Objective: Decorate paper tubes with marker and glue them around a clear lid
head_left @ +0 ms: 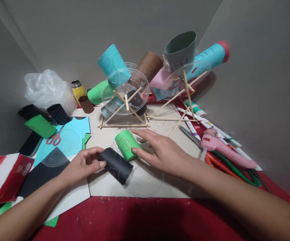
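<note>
My left hand [88, 164] pinches the upper left end of a black paper tube [116, 165], thumb in front. The tube lies tilted, with drawn marks on its side, over the edge of a clear plastic disc [145, 189]. Just above it is a green paper tube [124, 144] with red drawn marks. My right hand [157, 150] grips this green tube lightly at its right side, thumb on the lower end and index finger near the top corner. Behind both tubes stands a wheel of clear discs [145, 72] on a wooden stick frame [123, 126], bearing coloured tubes.
A second stick-framed wheel [197, 75] stands at the right rear. Markers [192, 129], a pink-handled tool [225, 147] and a blade [190, 136] lie right. At left are loose tubes [40, 126], red scissors [54, 139], coloured sheets and a plastic bag [48, 88].
</note>
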Tool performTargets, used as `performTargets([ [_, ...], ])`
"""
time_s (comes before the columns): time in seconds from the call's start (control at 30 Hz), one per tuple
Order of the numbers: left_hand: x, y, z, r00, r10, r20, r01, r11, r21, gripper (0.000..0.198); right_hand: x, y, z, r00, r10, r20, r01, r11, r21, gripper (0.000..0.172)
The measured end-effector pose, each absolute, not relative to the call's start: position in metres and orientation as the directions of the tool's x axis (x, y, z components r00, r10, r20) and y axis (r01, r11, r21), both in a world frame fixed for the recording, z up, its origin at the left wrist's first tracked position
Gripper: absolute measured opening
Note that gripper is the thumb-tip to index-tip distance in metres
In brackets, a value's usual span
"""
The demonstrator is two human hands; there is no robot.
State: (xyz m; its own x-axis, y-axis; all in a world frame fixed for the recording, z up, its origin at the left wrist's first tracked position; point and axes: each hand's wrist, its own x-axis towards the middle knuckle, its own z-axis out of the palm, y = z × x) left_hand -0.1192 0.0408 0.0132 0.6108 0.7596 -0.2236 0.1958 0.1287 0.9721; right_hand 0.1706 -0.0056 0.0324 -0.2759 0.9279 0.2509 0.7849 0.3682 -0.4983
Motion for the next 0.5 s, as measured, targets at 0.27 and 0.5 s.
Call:
performTargets([
  [0.27,-0.122,0.043,0.022,0.608,0.764,-0.217,0.197,0.119,0.973,0.036,0.184,-0.033,0.036,-0.247,0.907,0.34,0.818,0.384,-0.429,0.048],
  [0.5,-0.122,0.042,0.03,0.582,0.78,-0.228,0.175,0.154,0.973,0.036,0.199,-0.066,0.03,-0.221,0.897,0.382,0.827,0.38,-0.414,0.046],
])
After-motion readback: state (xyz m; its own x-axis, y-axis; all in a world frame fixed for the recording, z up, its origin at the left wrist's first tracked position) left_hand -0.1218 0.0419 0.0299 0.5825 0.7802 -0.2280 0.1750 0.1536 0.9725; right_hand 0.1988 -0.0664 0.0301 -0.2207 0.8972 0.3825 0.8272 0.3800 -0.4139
